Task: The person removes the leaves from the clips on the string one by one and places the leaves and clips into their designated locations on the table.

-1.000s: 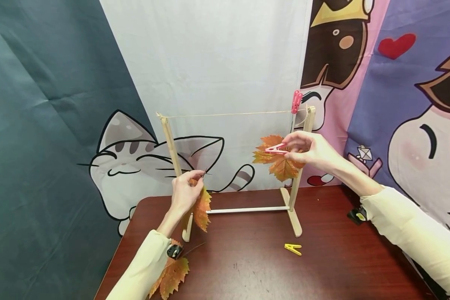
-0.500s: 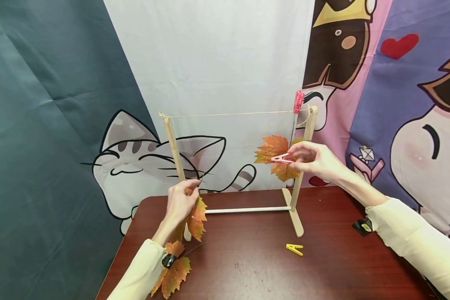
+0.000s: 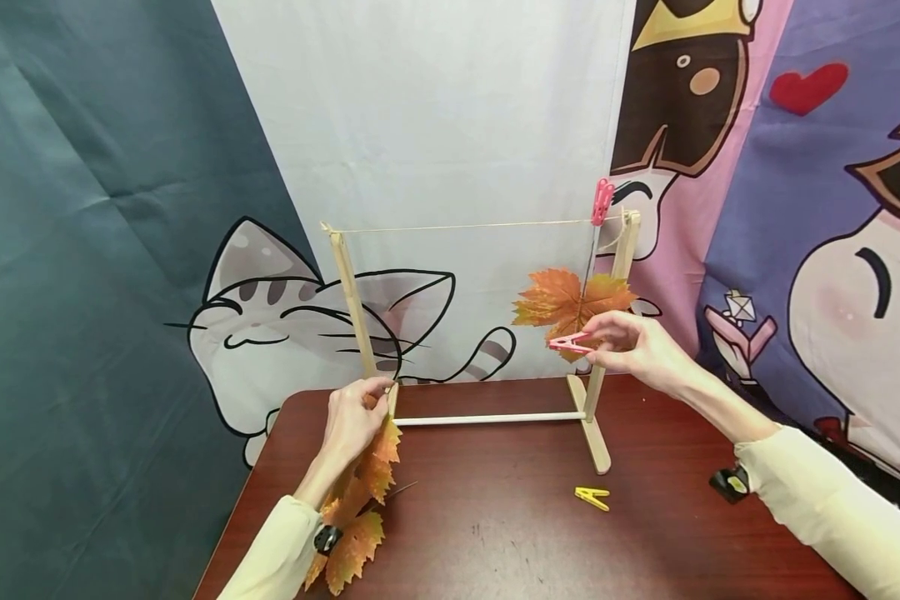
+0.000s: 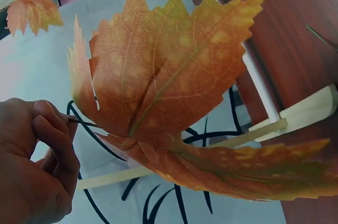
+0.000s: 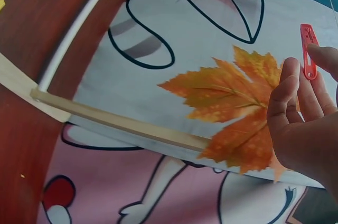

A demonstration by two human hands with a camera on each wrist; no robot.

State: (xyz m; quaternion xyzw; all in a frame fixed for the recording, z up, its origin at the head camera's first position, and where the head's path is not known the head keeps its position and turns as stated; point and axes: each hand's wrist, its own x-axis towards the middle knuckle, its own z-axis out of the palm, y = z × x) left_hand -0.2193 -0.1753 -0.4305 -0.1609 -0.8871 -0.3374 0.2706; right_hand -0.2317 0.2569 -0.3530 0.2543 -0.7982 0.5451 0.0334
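My left hand pinches an orange maple leaf by its thin dark stem, and the leaf hangs below my fingers at the left post of a wooden stand. My right hand holds a pink clothespin between thumb and fingers; it looks red in the right wrist view. Just behind that hand, another maple leaf hangs by its stem from a pink clothespin on the string. Part of this hanging leaf is hidden by my right hand.
The stand has two wooden posts joined low down by a white rod. On the brown table lie a yellow clothespin and, by my left forearm, another maple leaf. A printed cloth backdrop stands behind.
My left hand has moved down and slightly left with its leaf, away from the string's height. My right hand has lowered with the pink clothespin, uncovering more of the hanging leaf.
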